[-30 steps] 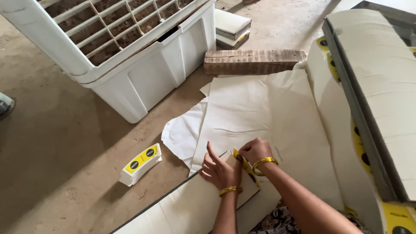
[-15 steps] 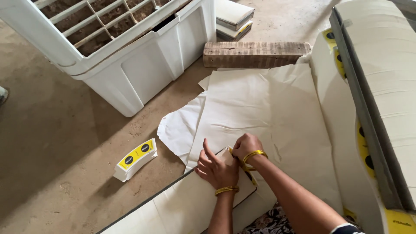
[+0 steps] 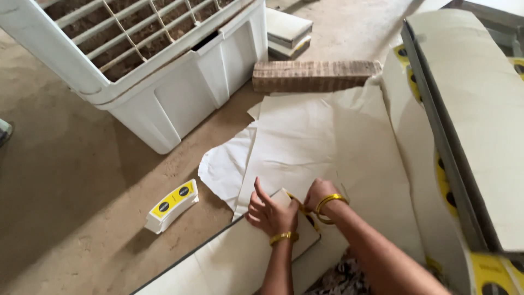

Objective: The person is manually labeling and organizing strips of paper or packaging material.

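Cream paper everywhere, basically: a big spread of paper sheets [image 3: 316,147] covers the dirt floor [image 3: 71,180], and everything else sits around that spread. At its near edge both hands are working on a stack of white curved cardboard cutouts [image 3: 295,232] with yellow trim. The left hand [image 3: 271,212] lies flat on top of the stack, fingers spread and pressing down, so it's open and not gripping anything. The right hand [image 3: 319,192] is just beside it at the stack's far corner, fingers curled in and pinched on the yellow edge of the top cutout, though the exact pinch is partly hidden behind the knuckles. Both wrists have gold bangles on. A long pale board [image 3: 218,267] runs along the near-left edge of the paper spread, and the stack rests on its end. Well off to the left of the spread, on bare dirt, there's a small separate bundle of the same cutouts [image 3: 171,205], yellow with dark round spots, lying on its own. Beyond the far-left corner of the spread stands a big white plastic air cooler [image 3: 180,93] with a grille on top. A brown corrugated block [image 3: 314,75] lies along the far edge of the paper, with a couple of flat boxes [image 3: 286,33] behind it. To the right of the spread, tall piles of the same curved blanks [image 3: 480,136] lean in.
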